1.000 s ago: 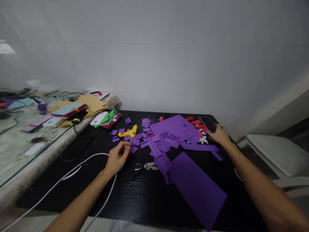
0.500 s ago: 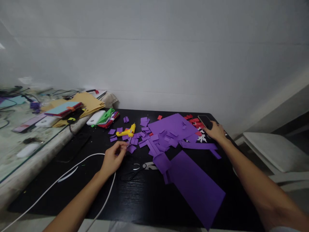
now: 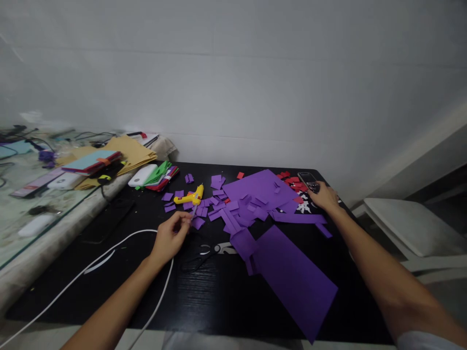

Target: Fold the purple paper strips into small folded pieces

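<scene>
Pinching thin strip with left hand at eleven o'clock, likely freeing its tip; touching phone with right hand at one, grip unclear.

One head-worn view looks forward and down across the tabletop.

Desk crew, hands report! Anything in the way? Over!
Left hand pinching a thin pale piece near yellow glue gun. Right hand on phone. White cable passes under left wrist; scissors lie nearby.
</scene>
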